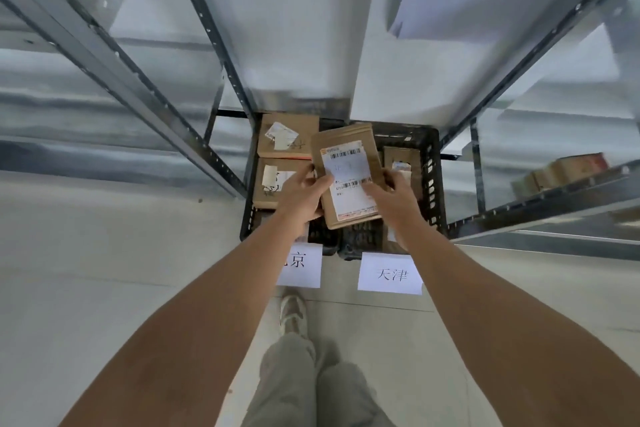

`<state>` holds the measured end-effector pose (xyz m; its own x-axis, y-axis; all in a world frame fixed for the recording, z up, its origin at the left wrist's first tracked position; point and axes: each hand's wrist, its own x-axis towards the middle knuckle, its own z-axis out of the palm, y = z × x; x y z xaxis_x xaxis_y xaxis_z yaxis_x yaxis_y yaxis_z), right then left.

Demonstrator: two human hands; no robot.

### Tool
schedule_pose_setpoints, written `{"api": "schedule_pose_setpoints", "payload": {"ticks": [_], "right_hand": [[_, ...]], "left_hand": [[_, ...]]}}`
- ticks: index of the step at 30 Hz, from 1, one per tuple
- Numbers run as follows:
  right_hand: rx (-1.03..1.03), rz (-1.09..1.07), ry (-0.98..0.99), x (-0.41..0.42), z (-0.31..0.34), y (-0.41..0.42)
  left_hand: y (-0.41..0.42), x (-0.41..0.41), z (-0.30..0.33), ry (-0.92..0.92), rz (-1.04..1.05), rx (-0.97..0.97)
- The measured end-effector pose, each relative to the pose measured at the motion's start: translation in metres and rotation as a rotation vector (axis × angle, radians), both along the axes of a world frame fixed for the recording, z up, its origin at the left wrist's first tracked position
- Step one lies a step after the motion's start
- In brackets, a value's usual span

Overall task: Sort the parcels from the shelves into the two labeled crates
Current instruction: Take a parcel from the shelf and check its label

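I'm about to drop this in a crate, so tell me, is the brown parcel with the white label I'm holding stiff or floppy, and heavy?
The brown parcel probably stays stiff: it looks flat and unbent though the left hand and right hand grip only its lower edges. It seems light, since fingers alone hold it up. Being thin and flat, it should land flat rather than roll.

Parcel in hand: I hold a brown cardboard parcel [346,177] at frame center, shipping label [349,180] up, above the crates.
My left hand [301,194]: grips its left edge, thumb on the label.
My right hand [393,196]: pinches its right edge.
Left crate [246,218]: black, holds two labelled cardboard parcels [287,142]; paper sign [301,265] partly behind my forearm.
Right crate [431,184]: black, one parcel [400,158] inside; sign reads 天津 [391,274].
Shelving [214,55]: grey metal, both sides; boxes [561,173] at right edge.
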<state>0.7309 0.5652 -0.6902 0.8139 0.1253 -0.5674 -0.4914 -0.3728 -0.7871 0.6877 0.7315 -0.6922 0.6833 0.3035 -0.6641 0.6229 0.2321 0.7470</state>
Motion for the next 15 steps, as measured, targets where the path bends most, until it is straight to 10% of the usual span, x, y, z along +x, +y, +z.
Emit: {"api": "schedule_pose_setpoints", "payload": {"ticks": [15], "right_hand": [[0.356,-0.173,-0.073,0.032,-0.286,0.024]], "left_hand": [[0.045,0.026,-0.268,-0.159,0.030,-0.217]]}}
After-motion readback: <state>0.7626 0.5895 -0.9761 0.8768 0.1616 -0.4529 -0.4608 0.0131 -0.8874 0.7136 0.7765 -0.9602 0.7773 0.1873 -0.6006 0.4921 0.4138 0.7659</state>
